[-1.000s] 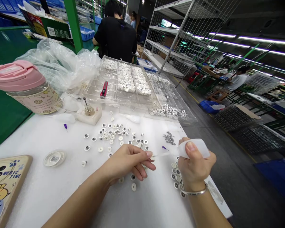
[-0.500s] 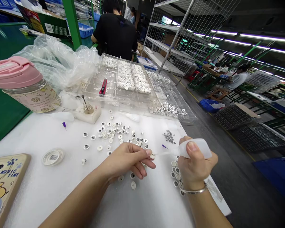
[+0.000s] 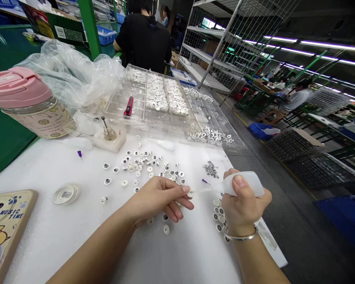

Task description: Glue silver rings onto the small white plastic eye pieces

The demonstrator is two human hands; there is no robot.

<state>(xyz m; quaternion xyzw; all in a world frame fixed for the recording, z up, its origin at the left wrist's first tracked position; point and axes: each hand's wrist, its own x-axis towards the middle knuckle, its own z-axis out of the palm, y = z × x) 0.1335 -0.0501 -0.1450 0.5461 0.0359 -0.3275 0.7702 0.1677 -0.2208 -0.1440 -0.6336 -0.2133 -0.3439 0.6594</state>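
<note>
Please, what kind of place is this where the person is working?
It looks like a factory workshop: a clear tray of sorted plastic eyes, metal shelving, and a co-worker at another bench.

The words "MUSIC TIME" are printed in dark capitals on the tan board [image 3: 8, 232] at the lower left of the table, beside cartoon artwork. The pink-lidded jar [image 3: 44, 120] carries a cream label with print too small to read. The round clear roll [image 3: 66, 193] bears a small square code, and the carton [image 3: 65, 22] a white barcode label; neither yields legible characters. A printed sheet [image 3: 268, 236] just beside the right hand [image 3: 244, 201] is likewise illegible.
</note>
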